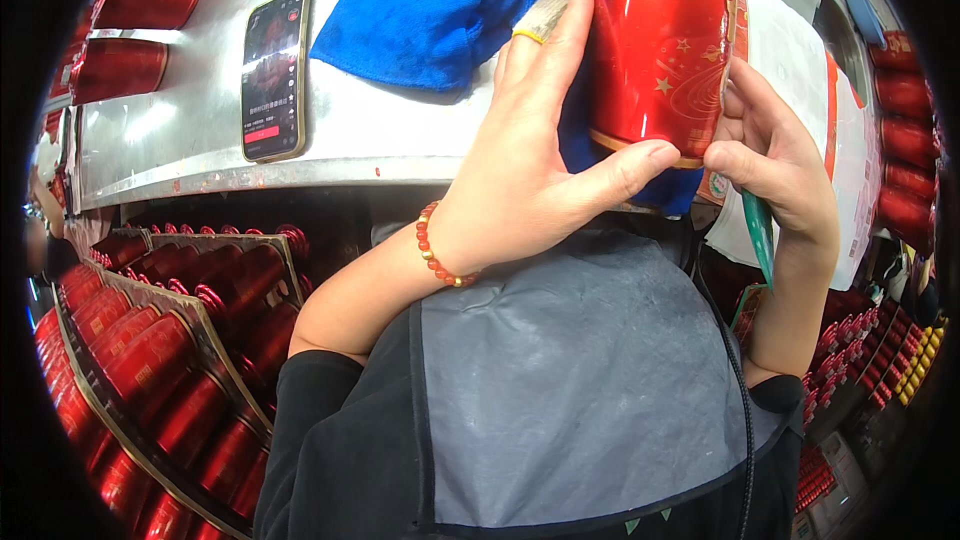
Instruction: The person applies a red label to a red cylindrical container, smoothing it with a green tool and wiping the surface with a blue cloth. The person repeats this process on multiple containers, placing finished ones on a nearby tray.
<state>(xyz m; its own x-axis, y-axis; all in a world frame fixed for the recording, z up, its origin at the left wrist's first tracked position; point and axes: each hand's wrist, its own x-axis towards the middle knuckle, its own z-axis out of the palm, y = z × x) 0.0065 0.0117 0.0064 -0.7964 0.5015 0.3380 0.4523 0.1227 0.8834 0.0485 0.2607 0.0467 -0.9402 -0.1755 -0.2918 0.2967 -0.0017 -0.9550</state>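
A shiny red cylinder (655, 50) with gold stars and swirls lies on a blue cloth near the bench's front edge, its far end cut off by the picture's top. My left hand (540, 130) grips it from the left, fingers stretched along its side and thumb across its near end. A pale finger cot with a yellow rim covers one of those fingertips. At the cylinder's lower right edge, my right hand (775, 145) is closed, thumb and fingers touching the rim. From that palm a green tapered tool (760, 235) points downward; its other end is hidden.
Left on the metal bench (400, 135) lie a phone (275, 75) with its screen lit and a crumpled blue cloth (420, 15). White sheets (790, 50) spread to the right. Divided crates of red cylinders (150, 340) stand below left; more red cylinders (905, 130) line the far right.
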